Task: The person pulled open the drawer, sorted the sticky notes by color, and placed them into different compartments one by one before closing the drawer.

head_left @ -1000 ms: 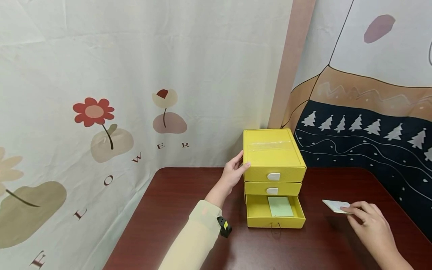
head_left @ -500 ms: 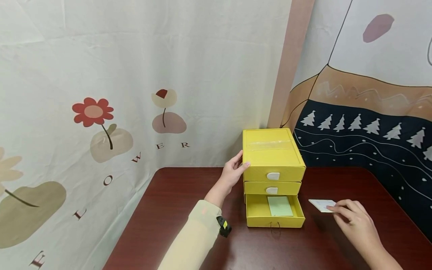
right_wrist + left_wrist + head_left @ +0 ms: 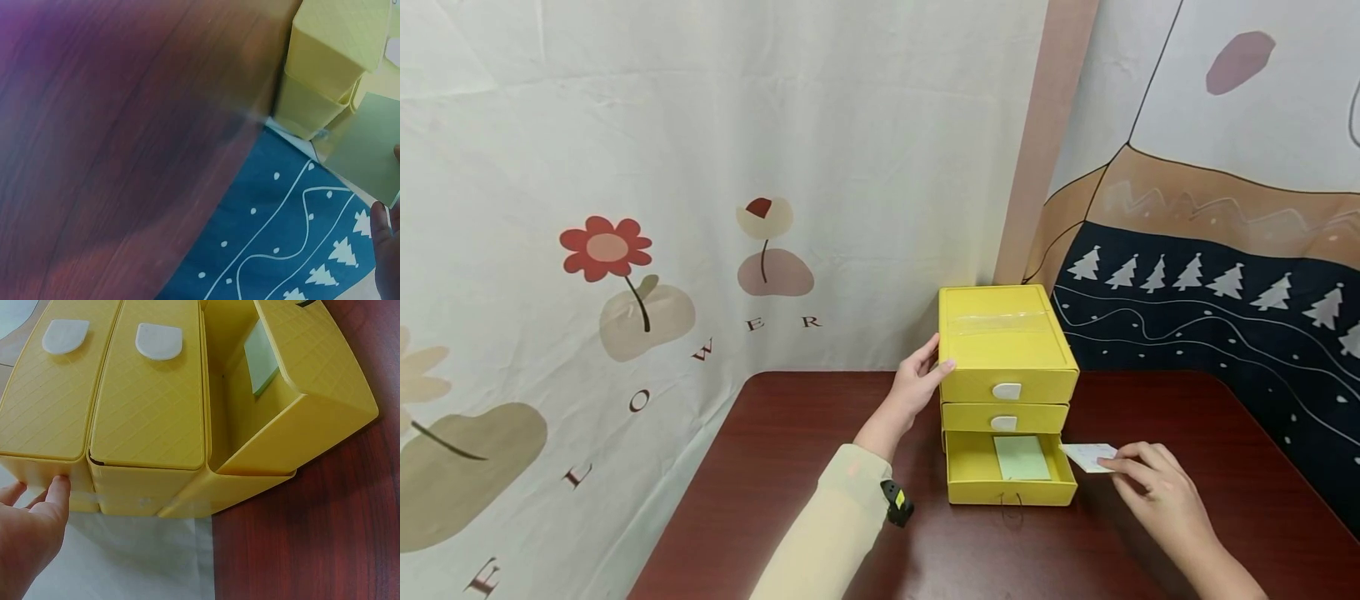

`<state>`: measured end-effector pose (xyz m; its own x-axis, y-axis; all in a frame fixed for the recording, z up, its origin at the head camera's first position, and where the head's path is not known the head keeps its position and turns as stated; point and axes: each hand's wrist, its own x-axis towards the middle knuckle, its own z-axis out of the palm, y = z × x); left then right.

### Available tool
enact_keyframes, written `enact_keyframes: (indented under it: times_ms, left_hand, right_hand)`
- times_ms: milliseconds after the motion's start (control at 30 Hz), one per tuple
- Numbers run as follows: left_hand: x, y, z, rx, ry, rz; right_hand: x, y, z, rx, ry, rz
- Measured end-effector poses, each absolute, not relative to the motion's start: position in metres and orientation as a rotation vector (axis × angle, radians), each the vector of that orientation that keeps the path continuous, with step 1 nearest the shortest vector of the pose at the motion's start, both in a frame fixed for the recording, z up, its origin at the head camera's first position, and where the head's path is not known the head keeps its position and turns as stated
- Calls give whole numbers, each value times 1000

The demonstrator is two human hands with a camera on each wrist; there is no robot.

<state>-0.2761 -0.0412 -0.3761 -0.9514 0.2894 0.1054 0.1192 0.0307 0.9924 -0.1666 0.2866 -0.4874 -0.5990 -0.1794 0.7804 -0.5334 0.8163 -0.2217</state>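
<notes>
A yellow desktop drawer unit (image 3: 1007,329) stands on the table, its bottom drawer (image 3: 1011,493) pulled out. In that drawer lies a pale green pad of sticky notes (image 3: 1022,458), with a thin edge showing in the left wrist view. My left hand (image 3: 916,382) rests its fingers and thumb against the unit's left side, near the top. Between thumb and fingers my right hand (image 3: 1157,483) pinches a flat pale note pad (image 3: 1090,457), held roughly level. The pad's far left corner overlaps the open drawer's right wall in the head view.
The two upper drawers, a top one (image 3: 973,387) and a middle one (image 3: 966,417), are closed and have white tabs. A thin dark loop (image 3: 1012,502) hangs on the bottom drawer's front. Printed cloth (image 3: 865,167) hangs behind the dark red table (image 3: 805,467).
My right hand has moved left with the note pad, from well right of the unit to the open drawer's right edge. The left hand and the drawer unit have stayed in place.
</notes>
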Motion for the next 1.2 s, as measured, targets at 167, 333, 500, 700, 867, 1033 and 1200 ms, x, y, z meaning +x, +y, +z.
enact_keyframes:
  times_ms: [167, 333, 500, 700, 867, 1033, 1200]
  left_hand:
    - [-275, -42, -376, 445, 2154, 2068]
    - [-276, -41, -377, 452, 2140, 2070]
    - [-276, -41, -376, 441, 2144, 2069]
    - [-276, -42, -377, 423, 2151, 2047]
    - [-276, -42, -377, 430, 2152, 2045]
    - [-276, -41, -377, 444, 2146, 2055]
    - [-274, -41, -376, 437, 2153, 2055]
  right_hand:
    - [-169, 280, -489, 543, -2188, 591]
    - [-170, 274, -490, 564, -2190, 602]
    - [-172, 268, -492, 586, -2176, 612]
    - [-176, 259, -493, 620, -2159, 647]
    - [-180, 251, -492, 655, -2144, 671]
    - [-183, 243, -494, 680, -2119, 682]
    - [-185, 234, -496, 692, -2136, 699]
